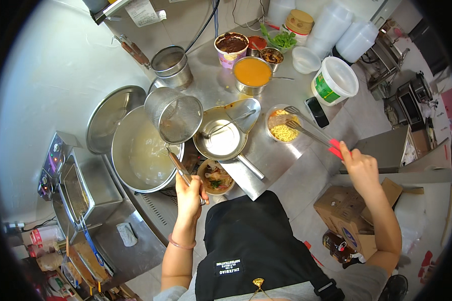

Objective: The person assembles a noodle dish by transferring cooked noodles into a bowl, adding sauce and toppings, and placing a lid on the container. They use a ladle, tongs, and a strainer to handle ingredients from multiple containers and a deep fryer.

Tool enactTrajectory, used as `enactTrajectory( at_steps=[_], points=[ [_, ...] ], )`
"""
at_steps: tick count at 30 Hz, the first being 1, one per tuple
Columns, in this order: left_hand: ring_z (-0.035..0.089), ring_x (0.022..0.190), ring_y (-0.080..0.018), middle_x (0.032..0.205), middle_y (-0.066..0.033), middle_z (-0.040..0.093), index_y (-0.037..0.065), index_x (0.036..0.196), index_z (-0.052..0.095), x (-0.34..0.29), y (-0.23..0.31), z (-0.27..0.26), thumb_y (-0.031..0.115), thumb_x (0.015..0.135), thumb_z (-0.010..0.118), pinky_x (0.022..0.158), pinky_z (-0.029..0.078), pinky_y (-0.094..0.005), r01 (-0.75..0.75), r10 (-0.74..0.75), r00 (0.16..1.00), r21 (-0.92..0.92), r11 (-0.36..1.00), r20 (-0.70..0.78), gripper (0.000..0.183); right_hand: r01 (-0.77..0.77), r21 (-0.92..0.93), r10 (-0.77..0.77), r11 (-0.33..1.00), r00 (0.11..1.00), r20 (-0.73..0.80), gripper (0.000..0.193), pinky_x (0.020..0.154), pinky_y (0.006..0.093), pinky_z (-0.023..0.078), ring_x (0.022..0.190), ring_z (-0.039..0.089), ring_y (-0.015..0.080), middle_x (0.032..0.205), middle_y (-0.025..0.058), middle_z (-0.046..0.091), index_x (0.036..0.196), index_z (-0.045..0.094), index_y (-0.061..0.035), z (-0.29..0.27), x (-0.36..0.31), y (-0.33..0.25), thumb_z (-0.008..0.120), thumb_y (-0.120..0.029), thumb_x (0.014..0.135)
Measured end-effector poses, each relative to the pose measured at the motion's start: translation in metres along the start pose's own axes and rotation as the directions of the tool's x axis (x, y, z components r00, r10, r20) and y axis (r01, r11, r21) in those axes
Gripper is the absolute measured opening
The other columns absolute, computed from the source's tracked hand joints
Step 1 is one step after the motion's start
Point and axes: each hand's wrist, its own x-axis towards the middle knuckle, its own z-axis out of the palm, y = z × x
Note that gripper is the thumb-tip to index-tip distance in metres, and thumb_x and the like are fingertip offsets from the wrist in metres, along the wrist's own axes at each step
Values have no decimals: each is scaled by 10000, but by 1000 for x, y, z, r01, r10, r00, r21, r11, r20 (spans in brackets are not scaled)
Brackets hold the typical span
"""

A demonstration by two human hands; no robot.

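Observation:
My left hand [190,195] is closed around the wooden handle of a deep wire-mesh strainer [178,118]. The strainer hangs over the right rim of a large steel pot [118,145] of cloudy liquid, and I make out nothing in its basket. My right hand [360,169] grips the red handles of metal tongs [314,134]. Their tips reach into a round plastic bowl holding yellow noodles [285,132] and pinkish slices. Between my hands stands a steel pan [221,143] with a spoon in it. Below the strainer is a bowl of mixed food [217,179] with greens.
A steel pot of orange liquid [252,72], a tub of dark sauce [231,45] and small sauce containers stand at the back. A phone [316,111] lies near a white bucket [336,80]. A fryer [83,185] is at left, cardboard boxes [344,215] at lower right.

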Motion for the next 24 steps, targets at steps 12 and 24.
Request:
enactTrajectory(
  at_steps=[12,24],
  points=[
    [473,414,-124,672,-68,506,47,1043,383,-31,18,0,73,979,517,348,438,-265,50,-46,991,-30,998,127,151,78,702,-28,708,996,-82,550,561,375,454,596,578,314,733,141,584,1286,585,-28,-116,50,-60,762,-131,775],
    [484,401,-119,664,-51,494,42,975,406,-56,27,3,97,989,512,346,445,-255,61,-39,975,-95,994,218,120,153,824,-41,545,987,-157,378,636,417,521,724,659,365,813,162,686,1219,616,-64,-45,146,-134,679,-224,882]
  ],
)
